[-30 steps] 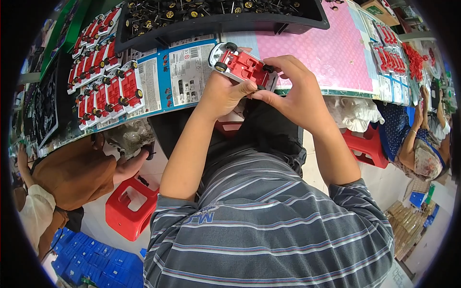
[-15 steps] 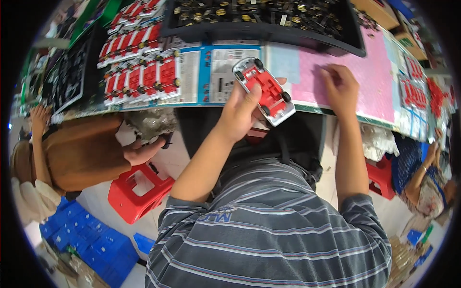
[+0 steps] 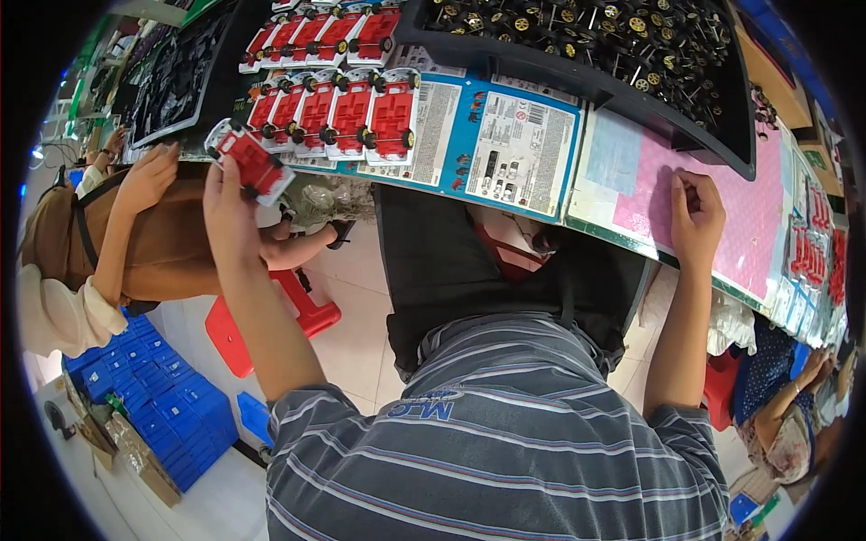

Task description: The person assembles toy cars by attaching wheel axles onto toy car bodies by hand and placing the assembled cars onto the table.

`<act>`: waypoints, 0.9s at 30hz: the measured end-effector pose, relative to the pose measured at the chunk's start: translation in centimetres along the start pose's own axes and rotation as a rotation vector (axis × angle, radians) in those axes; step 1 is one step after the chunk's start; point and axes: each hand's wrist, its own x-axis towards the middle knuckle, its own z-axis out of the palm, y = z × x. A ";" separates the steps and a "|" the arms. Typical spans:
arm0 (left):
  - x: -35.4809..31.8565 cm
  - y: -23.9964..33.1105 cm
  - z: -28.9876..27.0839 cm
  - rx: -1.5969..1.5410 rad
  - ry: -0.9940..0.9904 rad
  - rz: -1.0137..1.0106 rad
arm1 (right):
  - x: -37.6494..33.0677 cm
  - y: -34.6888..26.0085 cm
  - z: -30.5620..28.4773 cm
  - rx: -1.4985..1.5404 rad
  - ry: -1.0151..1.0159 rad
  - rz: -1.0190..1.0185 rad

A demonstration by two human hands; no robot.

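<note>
1. The left hand (image 3: 227, 212) pinches a white toy car with a red underside (image 3: 253, 164), thumb on the near side and the other fingers mostly hidden; this grip seems to leave most of the chassis uncovered.
2. Just right of and beyond that hand, finished-looking toy cars (image 3: 350, 113) lie wheels-up in close rows, probably to save room and show their axles.
3. The right hand (image 3: 699, 215) is loosely curled above the pink sheet (image 3: 746, 230); whether its fingers enclose anything, I cannot tell.
4. Ahead, between the hands, a black tray (image 3: 586, 79) holds loose wheel-and-axle sets (image 3: 636, 27), presumably within easy reach of both.
5. Printed card sheets (image 3: 523, 149) lie between the hands, perhaps protecting the tabletop.
</note>
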 end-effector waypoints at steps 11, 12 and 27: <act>-3.1 -0.4 3.1 -0.025 -0.129 -0.162 | 0.0 0.0 0.0 -0.042 0.011 -0.011; -4.5 -0.6 4.9 -0.059 -0.133 -0.225 | 0.0 0.0 0.1 -0.039 0.014 -0.020; -8.0 -4.6 19.3 0.376 -0.303 0.222 | -2.2 -8.3 4.3 0.389 -0.335 -0.071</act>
